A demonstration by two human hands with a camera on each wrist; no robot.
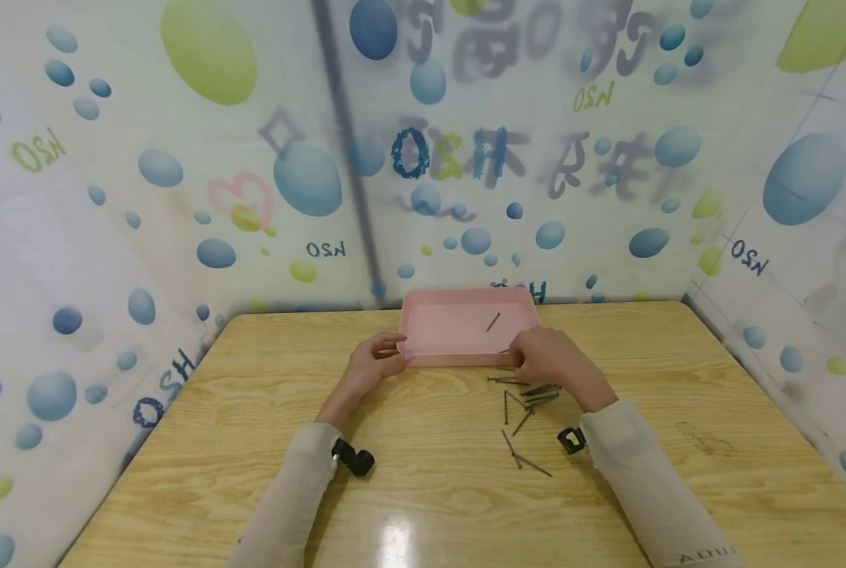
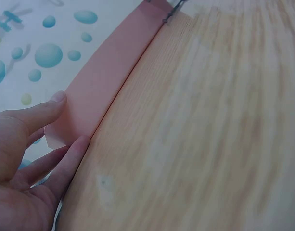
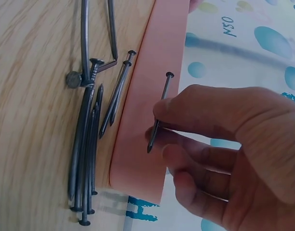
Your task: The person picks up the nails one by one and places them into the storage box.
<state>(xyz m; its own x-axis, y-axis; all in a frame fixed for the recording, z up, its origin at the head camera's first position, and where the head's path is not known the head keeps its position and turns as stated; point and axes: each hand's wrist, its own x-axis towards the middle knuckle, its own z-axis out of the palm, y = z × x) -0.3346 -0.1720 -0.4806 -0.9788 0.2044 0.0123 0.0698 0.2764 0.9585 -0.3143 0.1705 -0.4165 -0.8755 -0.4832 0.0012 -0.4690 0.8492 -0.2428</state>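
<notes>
A shallow pink tray [image 1: 458, 359] stands at the table's far edge, with one nail [image 1: 493, 322] lying inside. My left hand [image 1: 372, 364] holds the tray's near left corner, its thumb and fingers around the wall. My right hand [image 1: 552, 359] is over the tray's near right corner. In the right wrist view, its thumb and index finger pinch a dark metal nail [image 3: 159, 113], head up and point down. Several loose nails [image 3: 84, 149] lie in a cluster on the table close to the tray's front wall.
More nails [image 1: 525, 459] are scattered nearer on the wooden table [image 1: 423, 457], left of the right forearm. Patterned sheeting [image 1: 423, 237] rises right behind the tray and along both sides. A black wrist camera [image 1: 354, 458] is strapped at the left cuff, another [image 1: 571, 440] at the right.
</notes>
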